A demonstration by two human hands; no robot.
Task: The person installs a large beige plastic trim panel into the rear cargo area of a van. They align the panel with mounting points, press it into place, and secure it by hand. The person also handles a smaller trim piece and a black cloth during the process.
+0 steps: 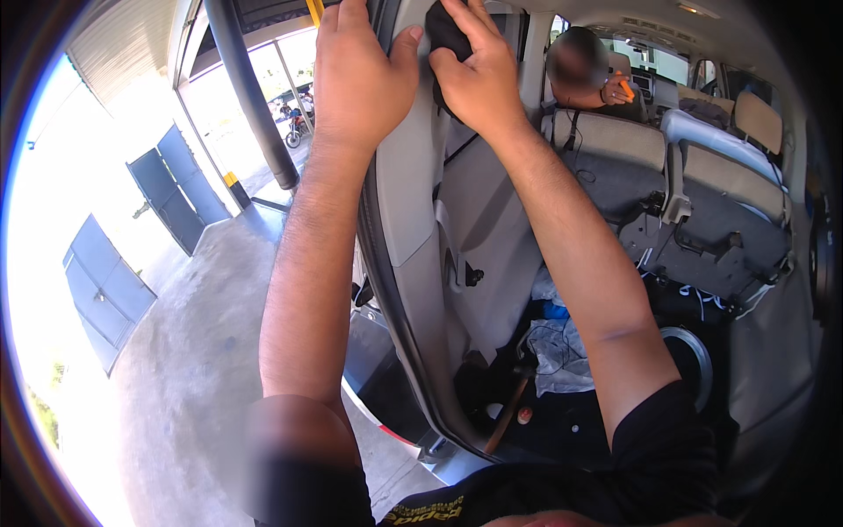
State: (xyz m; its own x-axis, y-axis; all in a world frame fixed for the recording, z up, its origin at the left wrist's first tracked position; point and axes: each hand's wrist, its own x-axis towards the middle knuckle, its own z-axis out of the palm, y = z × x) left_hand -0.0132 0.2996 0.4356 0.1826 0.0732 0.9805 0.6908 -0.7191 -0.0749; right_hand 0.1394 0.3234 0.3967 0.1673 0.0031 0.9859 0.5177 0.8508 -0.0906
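Note:
Both my arms reach up to the rear opening of a vehicle. My left hand [364,83] lies against the outer edge of the grey pillar trim [408,189], thumb apart from the fingers, whose tips run out of view at the top. On the inner side of that pillar, my right hand [481,75] grips a dark, soft-looking black piece [446,39], with the thumb bent against it and the fingers over it. The kind of this black piece cannot be made out. A black rubber seal [382,281] runs down the opening beside the pillar.
Inside, a person [566,92] behind the folded seats [610,140] holds an orange object [624,87]. Clear plastic bags [559,356], a wooden handle [507,417] and a metal ring [694,360] lie on the cargo floor. Outside stands a dark post [250,97] on concrete.

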